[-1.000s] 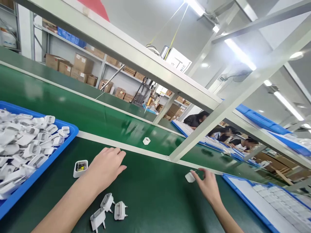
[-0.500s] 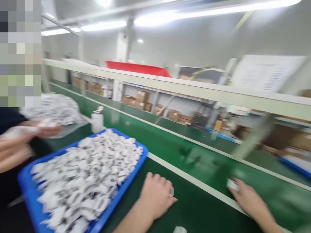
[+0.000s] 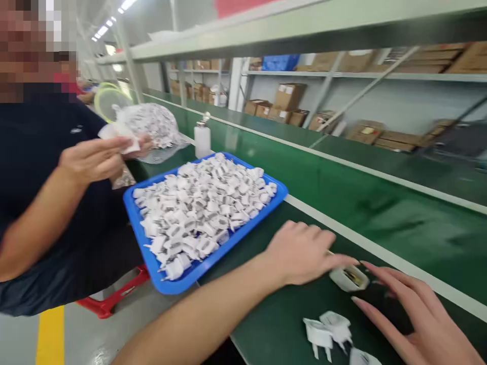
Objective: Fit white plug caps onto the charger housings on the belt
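My left hand [image 3: 302, 251] lies palm down on the green bench with its fingers stretched out, the fingertips touching a white charger housing [image 3: 348, 278] that lies open side up. My right hand [image 3: 414, 314] hovers just right of that housing, fingers spread and pointing at it, holding nothing. A few loose white plug parts [image 3: 327, 329] with metal pins lie in front of both hands near the bench edge.
A blue tray [image 3: 163, 276] heaped with white plug parts sits left of my left hand. A co-worker in a dark shirt stands at the left, hands [image 3: 93, 158] holding a small white piece. A white pump bottle [image 3: 202, 138] and a clear bag of parts [image 3: 154, 124] stand behind the tray.
The view has swung left. My left hand slid onto the charger housing. My right hand, which held a small white part by the rail, has come over beside it, open and without that part.
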Demonstrator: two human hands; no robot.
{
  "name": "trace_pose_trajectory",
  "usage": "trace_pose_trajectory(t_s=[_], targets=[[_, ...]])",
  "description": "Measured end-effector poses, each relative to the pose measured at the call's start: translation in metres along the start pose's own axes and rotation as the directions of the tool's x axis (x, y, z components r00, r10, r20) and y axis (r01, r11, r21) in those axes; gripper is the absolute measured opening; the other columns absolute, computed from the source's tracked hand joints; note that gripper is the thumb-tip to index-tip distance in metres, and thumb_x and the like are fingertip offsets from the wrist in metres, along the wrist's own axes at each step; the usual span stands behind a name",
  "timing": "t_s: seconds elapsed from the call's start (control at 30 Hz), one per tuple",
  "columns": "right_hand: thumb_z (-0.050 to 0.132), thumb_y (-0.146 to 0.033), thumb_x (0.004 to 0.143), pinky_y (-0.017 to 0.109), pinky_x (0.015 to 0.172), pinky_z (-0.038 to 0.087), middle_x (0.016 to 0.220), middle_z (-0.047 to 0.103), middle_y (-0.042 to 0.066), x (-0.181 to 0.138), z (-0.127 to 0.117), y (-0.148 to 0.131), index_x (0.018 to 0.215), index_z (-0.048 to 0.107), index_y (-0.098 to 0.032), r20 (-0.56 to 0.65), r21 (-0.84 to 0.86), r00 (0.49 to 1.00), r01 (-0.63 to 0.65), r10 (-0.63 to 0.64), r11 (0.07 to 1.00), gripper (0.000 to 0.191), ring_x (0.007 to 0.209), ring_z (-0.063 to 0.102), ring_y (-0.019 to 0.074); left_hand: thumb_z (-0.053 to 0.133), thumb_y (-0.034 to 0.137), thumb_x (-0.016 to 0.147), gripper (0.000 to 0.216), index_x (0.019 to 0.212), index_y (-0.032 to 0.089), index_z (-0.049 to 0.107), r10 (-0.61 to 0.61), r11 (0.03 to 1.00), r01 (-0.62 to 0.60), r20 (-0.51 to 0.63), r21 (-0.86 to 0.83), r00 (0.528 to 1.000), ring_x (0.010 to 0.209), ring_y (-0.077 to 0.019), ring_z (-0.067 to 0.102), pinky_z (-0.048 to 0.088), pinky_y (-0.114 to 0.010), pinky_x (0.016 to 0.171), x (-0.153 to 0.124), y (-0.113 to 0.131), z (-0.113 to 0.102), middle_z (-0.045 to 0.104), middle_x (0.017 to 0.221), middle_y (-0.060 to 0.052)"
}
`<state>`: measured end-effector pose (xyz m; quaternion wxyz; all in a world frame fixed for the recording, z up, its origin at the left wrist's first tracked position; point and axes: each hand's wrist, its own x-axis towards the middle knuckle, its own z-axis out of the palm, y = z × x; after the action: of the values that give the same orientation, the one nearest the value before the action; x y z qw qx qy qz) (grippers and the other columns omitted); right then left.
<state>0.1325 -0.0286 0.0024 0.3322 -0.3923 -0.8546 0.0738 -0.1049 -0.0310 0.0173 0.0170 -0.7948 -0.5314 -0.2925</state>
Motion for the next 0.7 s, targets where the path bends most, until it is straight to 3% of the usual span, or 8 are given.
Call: trace_pose_trajectory(t_s=[0.03,0.1,0.17,0.27,0.37,0.5,0.57,0.7], targets=[[0.058,-0.066,0.093,0.047,0.080,0.055,0.110,0.065,0.016,-0.005,-0.011,-0.016,0.123,0.062,-0.035,0.006,-0.020,0.999,0.040,-0.039,0.999,0.044,0.096,0.067,0.0312,0.046,0.064,0.100,0.051,0.105,0.017,0.067,-0.053,0.997,0.049,-0.068,-0.062,0.996,0.101,-0.0243,0.066,0.047,-0.037,0.083,-0.002,0.001,-0.004,0.073,0.104,-0.005],[0.059,-0.052,0.097,0.040,0.071,0.056,0.104,0.065,0.013,-0.015,-0.028,-0.046,0.125,0.057,-0.032,0.132,-0.015,0.974,0.186,-0.183,0.982,0.034,0.086,0.067,0.0271,0.040,0.049,0.107,0.042,0.109,0.016,0.065,-0.093,0.985,0.074,-0.119,-0.158,0.988,0.103,-0.0230,0.064,0.046,-0.037,0.088,-0.009,0.001,-0.010,0.072,0.108,-0.006],[0.066,-0.048,0.094,0.037,0.068,0.055,0.102,0.068,0.011,-0.023,-0.032,-0.070,0.126,0.058,-0.028,0.328,-0.012,0.902,0.302,-0.281,0.953,0.038,0.084,0.067,0.0265,0.031,0.040,0.110,0.042,0.111,0.014,0.064,-0.093,0.968,0.055,-0.146,-0.245,0.985,0.103,-0.0219,0.061,0.044,-0.038,0.093,-0.016,0.000,-0.014,0.070,0.109,-0.009],[0.059,-0.034,0.100,0.035,0.066,0.050,0.093,0.070,0.007,-0.029,-0.025,-0.081,0.119,0.063,-0.025,0.474,-0.060,0.847,0.303,-0.240,0.951,0.022,0.074,0.064,0.0231,0.033,0.040,0.109,0.039,0.110,0.016,0.064,0.013,0.938,-0.061,-0.141,-0.340,0.990,0.101,-0.0209,0.059,0.044,-0.037,0.093,-0.023,0.000,-0.013,0.070,0.107,-0.008],[0.056,-0.034,0.103,0.031,0.064,0.048,0.089,0.069,0.005,-0.030,-0.025,-0.068,0.120,0.064,-0.024,0.499,0.002,0.852,0.181,-0.158,0.984,0.021,0.073,0.062,0.0204,0.051,0.047,0.103,0.035,0.116,0.016,0.064,0.153,0.931,-0.168,-0.070,-0.324,0.986,0.110,-0.0233,0.057,0.042,-0.039,0.095,-0.023,0.006,-0.008,0.069,0.117,-0.009],[0.067,-0.043,0.097,0.029,0.073,0.054,0.101,0.066,0.006,-0.023,-0.035,-0.046,0.110,0.069,-0.025,0.412,0.228,0.910,-0.150,0.044,0.962,0.022,0.085,0.064,0.0193,0.061,0.047,0.098,0.035,0.117,0.018,0.067,0.215,0.967,-0.203,0.067,-0.156,0.974,0.120,-0.0284,0.054,0.037,-0.047,0.102,-0.019,0.014,0.001,0.067,0.127,-0.008],[0.069,-0.046,0.095,0.031,0.078,0.057,0.111,0.062,0.006,-0.018,-0.038,-0.038,0.104,0.073,-0.027,0.341,0.366,0.919,-0.324,0.199,0.872,0.021,0.089,0.064,0.0193,0.058,0.047,0.099,0.036,0.120,0.019,0.067,0.230,0.971,-0.221,0.112,-0.089,0.967,0.121,-0.0295,0.054,0.036,-0.049,0.102,-0.018,0.017,0.002,0.066,0.130,-0.009],[0.078,-0.050,0.084,0.032,0.080,0.061,0.114,0.061,0.006,-0.011,-0.038,-0.032,0.100,0.079,-0.027,0.313,0.561,0.848,-0.528,0.428,0.637,0.029,0.091,0.066,0.0194,0.052,0.043,0.102,0.035,0.127,0.022,0.064,0.244,0.970,-0.241,0.165,-0.034,0.956,0.123,-0.0316,0.053,0.038,-0.052,0.100,-0.017,0.021,0.001,0.064,0.131,-0.010]])
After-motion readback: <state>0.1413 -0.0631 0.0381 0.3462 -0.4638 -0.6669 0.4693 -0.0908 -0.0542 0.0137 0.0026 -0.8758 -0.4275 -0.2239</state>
